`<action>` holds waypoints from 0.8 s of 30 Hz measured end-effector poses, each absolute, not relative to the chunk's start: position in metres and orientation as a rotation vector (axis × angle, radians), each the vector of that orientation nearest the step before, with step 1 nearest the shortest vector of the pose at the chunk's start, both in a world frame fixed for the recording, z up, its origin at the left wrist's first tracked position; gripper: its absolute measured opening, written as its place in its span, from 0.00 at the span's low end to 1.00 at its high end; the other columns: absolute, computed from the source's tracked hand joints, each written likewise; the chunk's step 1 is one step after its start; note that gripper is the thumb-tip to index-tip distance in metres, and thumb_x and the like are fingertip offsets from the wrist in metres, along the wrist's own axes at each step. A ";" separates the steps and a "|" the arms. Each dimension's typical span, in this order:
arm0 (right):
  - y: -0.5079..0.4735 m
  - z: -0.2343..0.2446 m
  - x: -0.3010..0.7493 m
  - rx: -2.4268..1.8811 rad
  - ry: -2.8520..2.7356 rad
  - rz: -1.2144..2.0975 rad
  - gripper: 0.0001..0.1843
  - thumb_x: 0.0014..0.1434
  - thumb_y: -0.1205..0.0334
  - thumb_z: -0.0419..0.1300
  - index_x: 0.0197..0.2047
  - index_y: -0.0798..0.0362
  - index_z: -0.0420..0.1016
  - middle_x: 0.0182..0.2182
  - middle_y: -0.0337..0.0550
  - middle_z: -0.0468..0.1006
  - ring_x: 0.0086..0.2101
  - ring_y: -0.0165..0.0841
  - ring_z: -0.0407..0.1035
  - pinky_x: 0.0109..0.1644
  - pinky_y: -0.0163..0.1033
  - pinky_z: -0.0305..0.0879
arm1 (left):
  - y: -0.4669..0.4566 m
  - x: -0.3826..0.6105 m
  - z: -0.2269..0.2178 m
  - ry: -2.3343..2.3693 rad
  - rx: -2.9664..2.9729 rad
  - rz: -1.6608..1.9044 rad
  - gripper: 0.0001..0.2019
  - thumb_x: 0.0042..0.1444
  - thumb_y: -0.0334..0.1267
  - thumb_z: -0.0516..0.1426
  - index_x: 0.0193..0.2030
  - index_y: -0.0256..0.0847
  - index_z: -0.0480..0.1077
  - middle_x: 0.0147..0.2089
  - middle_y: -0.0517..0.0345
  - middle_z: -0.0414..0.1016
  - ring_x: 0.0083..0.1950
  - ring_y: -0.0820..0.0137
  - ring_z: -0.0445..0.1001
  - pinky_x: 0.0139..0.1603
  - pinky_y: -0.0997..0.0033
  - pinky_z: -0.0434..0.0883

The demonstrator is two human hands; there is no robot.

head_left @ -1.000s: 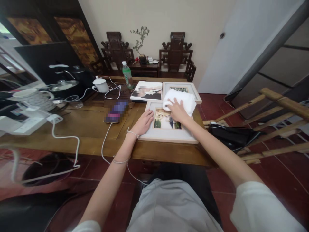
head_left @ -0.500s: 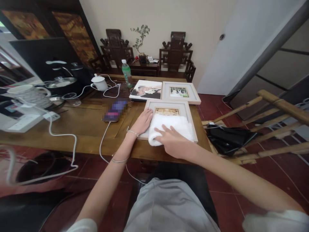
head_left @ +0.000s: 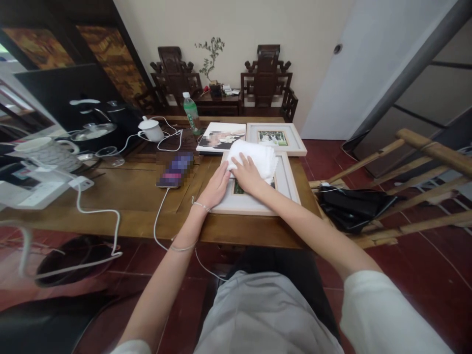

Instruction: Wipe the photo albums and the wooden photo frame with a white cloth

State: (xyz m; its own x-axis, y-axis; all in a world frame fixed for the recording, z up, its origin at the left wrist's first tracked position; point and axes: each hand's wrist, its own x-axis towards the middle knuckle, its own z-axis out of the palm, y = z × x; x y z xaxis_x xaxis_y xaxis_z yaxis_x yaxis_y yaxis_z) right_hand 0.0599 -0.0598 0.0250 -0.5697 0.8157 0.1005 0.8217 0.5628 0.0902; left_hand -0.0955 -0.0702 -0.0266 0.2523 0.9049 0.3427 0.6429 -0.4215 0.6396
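Observation:
A light wooden picture frame (head_left: 285, 184) lies flat near the table's front right edge. Flat along its left side, my left hand (head_left: 218, 184) rests with outstretched fingers, steadying or touching the border. Under my right hand (head_left: 248, 176) is a folded white towel (head_left: 254, 152), pressed onto the frame's far half and held by the fingers from above. The towel hides the upper part of the framed picture; its lower part shows beneath my right hand. The towel's far edge reaches up to the second picture frame (head_left: 300, 142) and the photo album (head_left: 210, 135) behind.
A phone (head_left: 175, 169) on a white cable lies left of the frame. Behind stand a green-labelled bottle (head_left: 191, 113) and a lidded white cup (head_left: 152, 130). A power strip (head_left: 33, 189) sits far left. A bamboo rack (head_left: 431, 152) stands right of the table (head_left: 165, 214).
My right hand has slid the towel away from me and slightly left, from the frame's near half to its far half. My left hand stays at the left border.

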 end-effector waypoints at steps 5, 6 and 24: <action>-0.094 0.032 0.062 -1.335 -2.887 -0.150 0.24 0.64 0.74 0.51 0.62 0.60 0.73 0.71 0.59 0.56 0.69 0.56 0.49 0.69 0.62 0.51 | -0.071 -0.096 -0.025 1.409 2.147 1.014 0.36 0.71 0.57 0.35 0.72 0.30 0.54 0.75 0.40 0.55 0.75 0.60 0.54 0.76 0.56 0.50; -0.105 0.035 0.065 -1.288 -2.936 -0.122 0.24 0.64 0.74 0.51 0.61 0.59 0.74 0.71 0.58 0.57 0.69 0.56 0.49 0.69 0.62 0.52 | -0.071 -0.096 -0.025 1.412 2.142 1.012 0.36 0.71 0.56 0.35 0.72 0.30 0.55 0.74 0.40 0.55 0.75 0.59 0.55 0.76 0.56 0.51; -0.188 0.040 0.125 -1.431 -2.859 -0.359 0.22 0.61 0.75 0.52 0.54 0.59 0.80 0.64 0.63 0.67 0.64 0.58 0.61 0.63 0.63 0.60 | -0.055 -0.100 -0.048 1.412 2.360 0.973 0.22 0.63 0.31 0.46 0.60 0.33 0.70 0.65 0.43 0.71 0.72 0.56 0.61 0.74 0.47 0.57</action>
